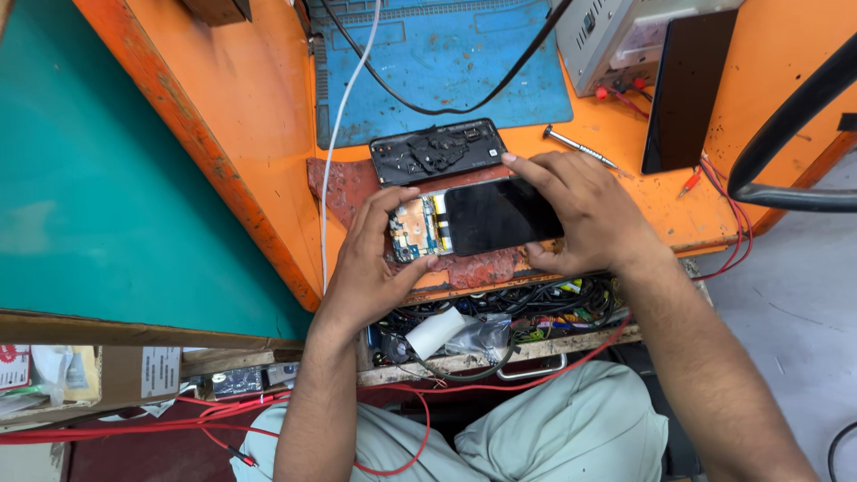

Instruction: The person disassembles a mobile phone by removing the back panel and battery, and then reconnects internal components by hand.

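Both my hands hold an opened phone (473, 220) just above the front edge of the orange workbench (259, 98). Its dark battery side faces up and a bare circuit board shows at its left end. My left hand (375, 254) grips that left end, thumb on the board. My right hand (580, 210) wraps the right end, fingers over the top edge. Just behind the phone lies a black back cover (437, 150) with its inner side up.
A blue work mat (446, 62) lies further back with a white and a black cable across it. A screwdriver (580, 147) and a dark panel (683, 89) are at right, by a grey power unit (616, 40). An open drawer (500, 326) of cables sits below.
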